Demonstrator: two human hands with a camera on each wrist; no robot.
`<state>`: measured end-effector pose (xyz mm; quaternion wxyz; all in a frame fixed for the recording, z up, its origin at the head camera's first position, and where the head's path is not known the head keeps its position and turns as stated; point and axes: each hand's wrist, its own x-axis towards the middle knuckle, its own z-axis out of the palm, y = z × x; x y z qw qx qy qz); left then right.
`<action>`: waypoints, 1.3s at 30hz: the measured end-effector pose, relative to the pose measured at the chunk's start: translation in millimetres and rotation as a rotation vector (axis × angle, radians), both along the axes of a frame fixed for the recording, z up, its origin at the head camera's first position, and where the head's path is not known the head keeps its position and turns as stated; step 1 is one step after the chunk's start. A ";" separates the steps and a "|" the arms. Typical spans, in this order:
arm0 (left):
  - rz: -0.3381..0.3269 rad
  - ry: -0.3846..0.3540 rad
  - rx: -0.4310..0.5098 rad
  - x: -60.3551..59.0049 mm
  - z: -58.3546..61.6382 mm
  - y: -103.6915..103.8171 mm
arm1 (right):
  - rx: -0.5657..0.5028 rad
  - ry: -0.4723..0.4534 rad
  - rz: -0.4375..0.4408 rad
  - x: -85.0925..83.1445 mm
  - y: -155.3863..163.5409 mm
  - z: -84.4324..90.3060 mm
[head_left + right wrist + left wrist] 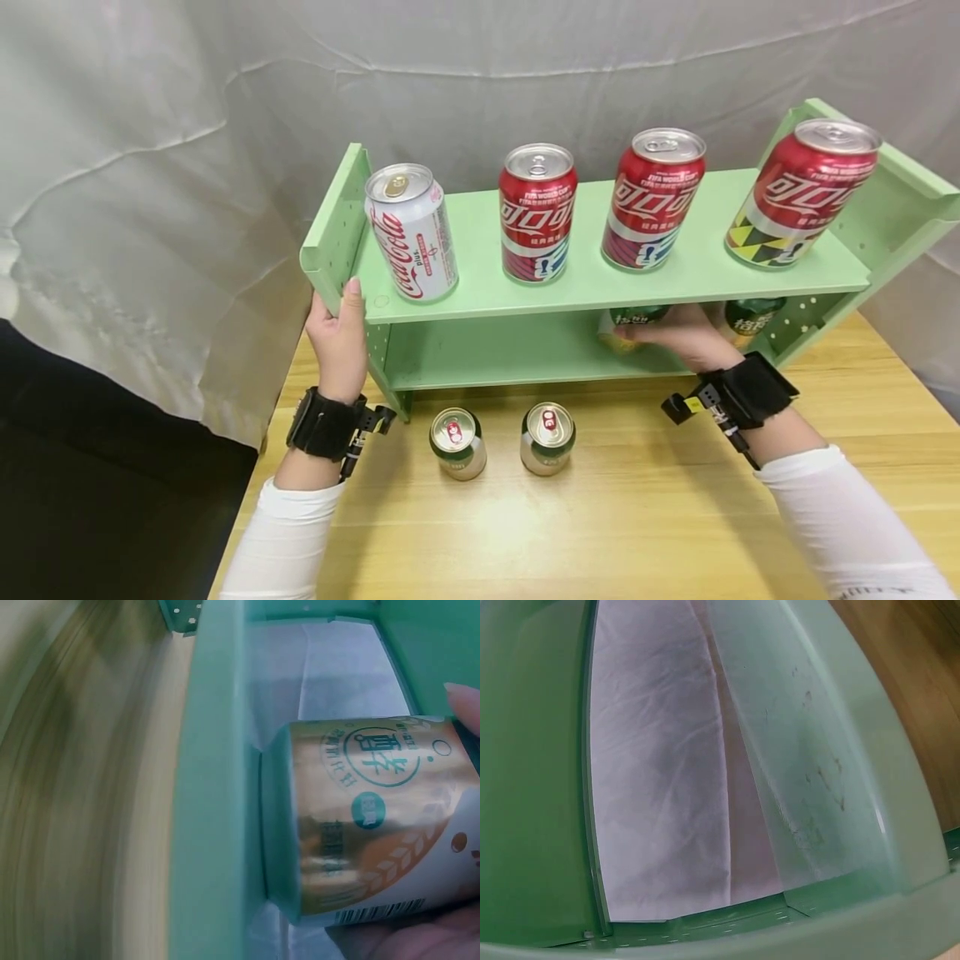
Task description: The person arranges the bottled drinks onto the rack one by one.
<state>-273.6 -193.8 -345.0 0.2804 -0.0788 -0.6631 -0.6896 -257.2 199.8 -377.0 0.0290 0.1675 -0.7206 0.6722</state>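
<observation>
My right hand [686, 337] grips a green-and-gold can [367, 817] at the lower tier [495, 350] of the green rack [476, 229], right of middle. Left hand [341, 342] holds the left upright [330, 229]. Near, on the tabletop [600, 533]: two gold cans [463, 460]. Above: white can [414, 242] left, three red cans [537, 225] rightward.

1. Upper shelf [588, 279] is hiding tops of held can [634, 317] & 2nd green can [753, 317] below.
2. R hand [684, 337] is blurring, partly covering held can; R-wrist view's R edge is cutting off both.
3. L hand [340, 348]: most fingers are hiding behind side panel [333, 221].
4. Counter [97, 795] is blurring in R-wrist view.
5. Head view: btm edge is cutting off both sleeves [288, 542].
6. Red cans [537, 212]: fine print is running too small to read.
</observation>
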 end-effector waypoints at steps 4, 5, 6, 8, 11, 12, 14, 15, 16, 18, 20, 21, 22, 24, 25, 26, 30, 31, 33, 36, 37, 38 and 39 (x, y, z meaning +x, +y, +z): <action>0.001 -0.001 0.000 0.3 -0.3 -0.1 | 0.010 0.075 0.007 1.5 -0.2 -3.2; 0.002 0.001 -0.003 0.4 -0.3 -0.1 | 0.031 0.088 -0.006 2.8 -0.3 -3.5; 0.007 0.001 -0.005 0.5 -0.4 -0.3 | 0.060 0.098 -0.028 4.4 -0.7 -3.4; 0.022 -0.003 -0.012 0.5 -0.8 -1.0 | 0.131 0.095 -0.082 7.6 -2.3 -2.6; 0.036 -0.017 -0.015 0.7 -0.4 -1.2 | 0.255 0.074 -0.174 11.8 -4.8 -1.9; 0.037 -0.021 -0.014 0.7 -0.3 -1.1 | 0.283 0.070 -0.199 12.8 -5.9 -1.8; 0.031 -0.027 -0.010 0.4 0.1 -0.6 | 0.314 0.070 -0.233 14.9 -7.7 -2.6; 0.027 -0.028 -0.008 0.3 0.2 -0.3 | 0.326 0.075 -0.249 16.3 -8.5 -3.6; 0.025 -0.028 -0.006 0.0 0.2 0.0 | 0.334 0.082 -0.262 18.1 -9.4 -4.6; 0.024 -0.021 -0.009 -0.3 0.0 0.2 | 0.323 0.081 -0.283 22.4 -11.8 -6.2; 0.023 -0.013 -0.008 -0.6 -0.1 0.3 | 0.311 0.066 -0.300 27.6 -13.3 -8.4; 0.023 -0.007 -0.008 -0.9 -0.2 0.4 | 0.301 0.055 -0.304 30.6 -13.9 -9.4; 0.023 -0.002 -0.008 -1.1 -0.2 0.4 | 0.290 0.045 -0.306 33.5 -14.1 -10.1; 0.026 0.003 -0.009 -1.3 -0.2 0.5 | 0.270 0.022 -0.304 39.5 -14.1 -11.5; 0.029 0.002 -0.011 -1.2 -0.2 0.6 | 0.273 0.010 -0.303 42.7 -13.7 -12.0; 0.033 -0.001 -0.012 -1.0 -0.3 0.7 | 0.280 0.005 -0.301 45.8 -13.3 -12.6; 0.036 -0.009 -0.018 -0.3 -0.4 1.1 | 0.309 0.007 -0.289 57.0 -11.0 -14.6; 0.036 -0.008 -0.018 -0.3 -0.4 1.2 | 0.316 0.013 -0.285 59.4 -10.3 -15.3; 0.036 -0.006 -0.019 -0.6 -0.4 1.3 | 0.326 0.027 -0.279 63.5 -9.5 -16.9; 0.043 -0.005 -0.016 -1.0 -0.6 1.2 | 0.341 0.040 -0.281 68.5 -9.7 -19.2; 0.045 -0.008 -0.016 -1.0 -0.8 1.1 | 0.342 0.041 -0.283 69.9 -10.1 -20.1; 0.046 -0.009 -0.016 -1.1 -1.0 1.1 | 0.345 0.042 -0.287 71.5 -10.5 -21.4; 0.044 -0.011 -0.016 -1.1 -1.2 1.2 | 0.341 0.045 -0.291 72.8 -10.5 -23.4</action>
